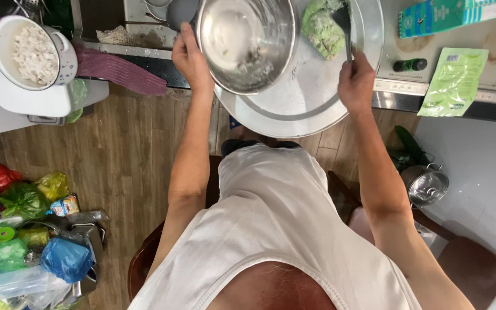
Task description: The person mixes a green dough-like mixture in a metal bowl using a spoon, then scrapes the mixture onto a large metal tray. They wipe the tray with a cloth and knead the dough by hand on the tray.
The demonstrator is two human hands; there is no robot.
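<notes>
My left hand (189, 56) grips the rim of a steel mixing bowl (247, 41) and holds it tilted over a large round metal tray (294, 109). Only smears of pale dough cling to the bowl's inside. My right hand (356, 80) is closed on the handle of a dark spatula (344, 26), whose blade touches a lump of green dough (322, 26) lying on the tray's far side.
A white pot of chopped white pieces (33, 53) stands at the left on a white stand, next to a purple cloth (119, 70). A green packet (453, 81), a small green bottle (410, 65) and a carton (446, 14) lie on the right counter. Plastic bags (24, 229) crowd the floor; a steel pot (425, 185) sits lower right.
</notes>
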